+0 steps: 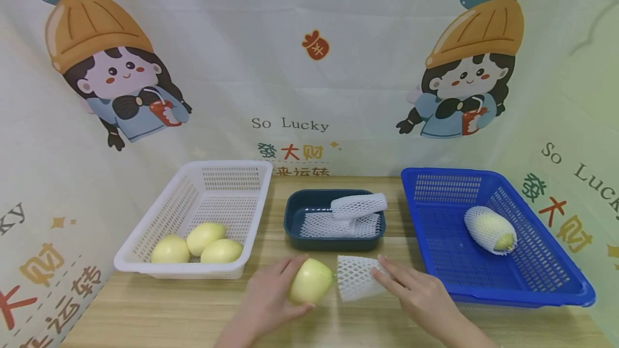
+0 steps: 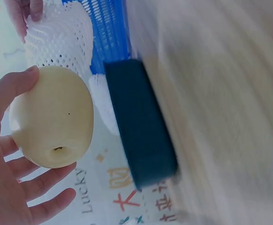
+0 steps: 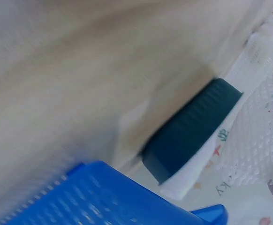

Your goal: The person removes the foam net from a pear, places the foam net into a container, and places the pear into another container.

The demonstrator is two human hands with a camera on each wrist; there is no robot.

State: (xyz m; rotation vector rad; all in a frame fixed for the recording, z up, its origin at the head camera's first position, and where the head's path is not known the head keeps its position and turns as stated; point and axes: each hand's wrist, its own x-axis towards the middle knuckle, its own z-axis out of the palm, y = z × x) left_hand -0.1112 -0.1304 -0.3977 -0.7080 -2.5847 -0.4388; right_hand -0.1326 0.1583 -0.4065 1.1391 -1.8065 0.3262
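Observation:
My left hand (image 1: 273, 297) grips a pale yellow pear (image 1: 311, 282) above the table, its stem pointing right. In the left wrist view, thumb and fingers wrap round the pear (image 2: 54, 112), and its dimpled end faces the camera. Just right of the stem is a white foam net sleeve (image 1: 358, 278), its wide mouth turned toward the fruit. My right hand (image 1: 418, 291) pinches the sleeve's far end. Pear and sleeve look close, the fruit's body still outside the mesh. At the right wrist view's edge, the net (image 3: 256, 136) shows with only part of the fingers.
Behind the hands, a dark green tray (image 1: 333, 244) contains more foam nets (image 1: 360, 205). On the left, a white basket (image 1: 181, 268) holds three pears (image 1: 205, 238). A blue basket (image 1: 512, 297) on the right holds one netted pear (image 1: 490, 230). A printed curtain (image 1: 290, 85) hangs behind.

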